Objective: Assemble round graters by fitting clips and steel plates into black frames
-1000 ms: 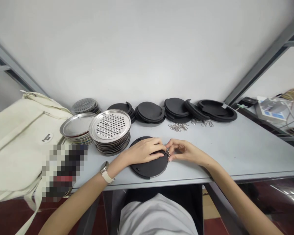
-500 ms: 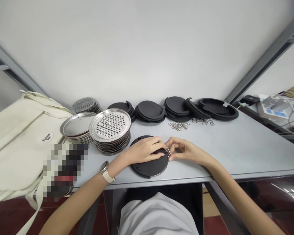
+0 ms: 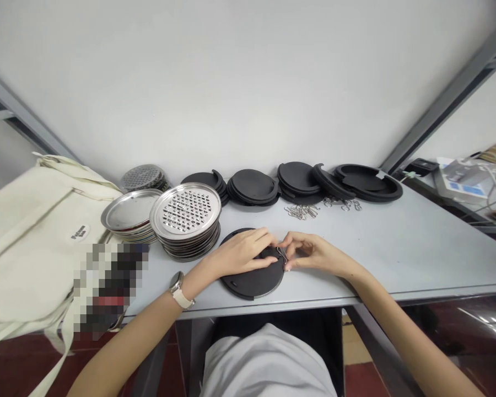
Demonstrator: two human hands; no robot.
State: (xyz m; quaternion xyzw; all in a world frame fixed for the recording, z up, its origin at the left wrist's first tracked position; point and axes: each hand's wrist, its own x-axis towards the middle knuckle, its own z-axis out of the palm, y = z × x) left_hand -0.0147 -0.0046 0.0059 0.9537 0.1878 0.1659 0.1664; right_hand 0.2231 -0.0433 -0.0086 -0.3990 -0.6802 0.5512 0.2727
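Observation:
A black round disc [image 3: 254, 282] lies flat near the table's front edge. My left hand [image 3: 246, 252] lies over its top, pressing and gripping it, with thumb and fingertips toward the disc's right rim. At that rim a small bent metal wire clip [image 3: 281, 253] stands at a slant, touching the disc. My right hand [image 3: 308, 255] pinches the clip between thumb and forefinger, its other fingers curled. My fingers partly cover the spot where clip and disc meet.
Stacked metal grater discs [image 3: 186, 212] and plain metal discs [image 3: 132, 210] stand at the left, beside a cream bag [image 3: 37, 237]. Black discs [image 3: 254, 186] and larger black rings [image 3: 370, 184] line the wall. Loose wire clips [image 3: 301, 212] lie before them.
The wire clip has tipped slightly left at the disc's rim, and my right fingertips have shifted with it. My left hand stays over the disc.

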